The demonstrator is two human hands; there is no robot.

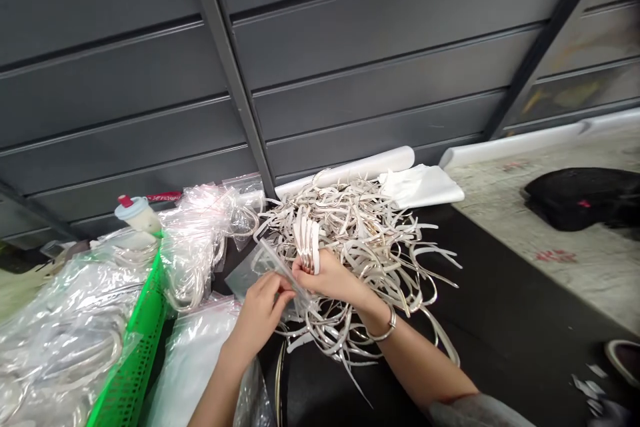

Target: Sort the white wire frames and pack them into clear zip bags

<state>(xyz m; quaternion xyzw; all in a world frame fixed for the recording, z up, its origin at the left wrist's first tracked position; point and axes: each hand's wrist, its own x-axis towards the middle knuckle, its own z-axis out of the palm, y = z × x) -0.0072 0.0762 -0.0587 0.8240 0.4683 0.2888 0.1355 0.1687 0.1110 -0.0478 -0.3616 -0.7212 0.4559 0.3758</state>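
My left hand pinches the edge of a clear plastic bag, fingers closed. Close beside it, my right hand is wrapped round a small bundle of curved strips, white on one face and shiny metallic on the other; their ends stick up above the fist. The bag's upper edge lies against the fingers of my right hand; whether these also grip it I cannot tell. Behind and under both hands spreads a tangled pile of loose curved strips on a black surface.
To the left, a green basket holds filled plastic bags. More filled bags and flat clear bags lie beside it, with a lidded cup. A white roll and white sheet lie by the grey panel wall.
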